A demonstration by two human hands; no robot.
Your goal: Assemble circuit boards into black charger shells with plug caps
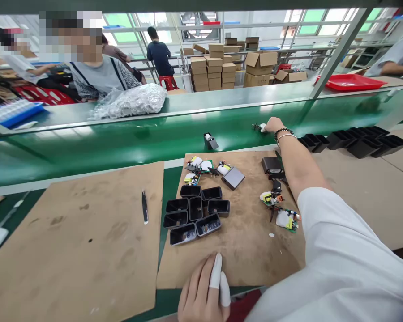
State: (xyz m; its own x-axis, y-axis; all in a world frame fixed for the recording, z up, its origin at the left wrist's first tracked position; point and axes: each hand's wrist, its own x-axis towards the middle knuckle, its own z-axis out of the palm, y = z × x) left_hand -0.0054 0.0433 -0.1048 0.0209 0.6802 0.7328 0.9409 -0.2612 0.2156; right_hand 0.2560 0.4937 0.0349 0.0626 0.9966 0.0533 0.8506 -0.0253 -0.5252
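Observation:
My right hand (274, 125) reaches out over the green conveyor belt, its fingers closed at a small dark part (255, 127) too small to name. My left hand (205, 288) lies at the near edge of the cardboard mat (242, 264), fingers stretched out, white cots on two of them, holding nothing. Beyond it stand several open black plastic housings (195, 208). Circuit boards (206, 166) with white blobs and yellow labels lie behind these, beside a grey-topped case (233, 177). More boards (287, 219) lie near my right forearm, below a black case (272, 165).
A black case (210, 141) sits on the belt (127, 147). Tweezers (144, 206) lie on the left cardboard. Black housings (364, 141) are grouped at right. A bubble-wrap bundle (132, 102) and red tray (352, 82) rest on the far ledge. Co-workers sit beyond; a metal post (340, 51) rises at right.

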